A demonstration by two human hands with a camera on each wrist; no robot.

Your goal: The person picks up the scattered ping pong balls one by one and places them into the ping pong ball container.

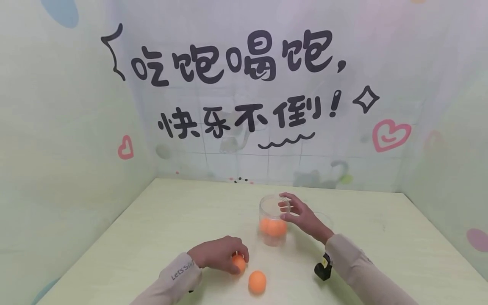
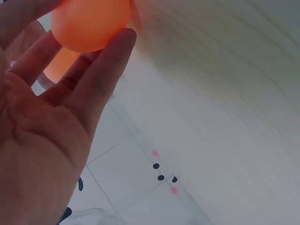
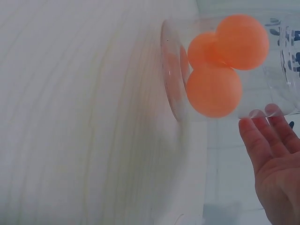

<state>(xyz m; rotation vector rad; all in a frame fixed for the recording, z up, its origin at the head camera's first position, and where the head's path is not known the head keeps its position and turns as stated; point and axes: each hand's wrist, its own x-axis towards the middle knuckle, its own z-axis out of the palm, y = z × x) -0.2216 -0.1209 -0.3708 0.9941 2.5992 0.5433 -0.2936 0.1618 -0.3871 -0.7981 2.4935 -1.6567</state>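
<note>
While left hand (image 1: 221,253) pinches ball (image 1: 239,265) (orange), right hand (image 1: 306,218) holds jar (image 1: 270,209).

From my remote seat I count at least five smooth, round orange balls (image 1: 257,283), one colourless, see-through cylindrical jar (image 1: 273,240), one pale, wood-grained tabletop (image 1: 152,237), two light beige sleeves (image 1: 177,273), one bare left hand (image 1: 219,254) and one bare right hand (image 1: 305,217).

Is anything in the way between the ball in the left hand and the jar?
Nothing visible stands between the ball in the left hand and the jar, though the ball would probably need lifting to get in. The loose ball sits outside that path, and the right hand holds the jar's right side.
</note>
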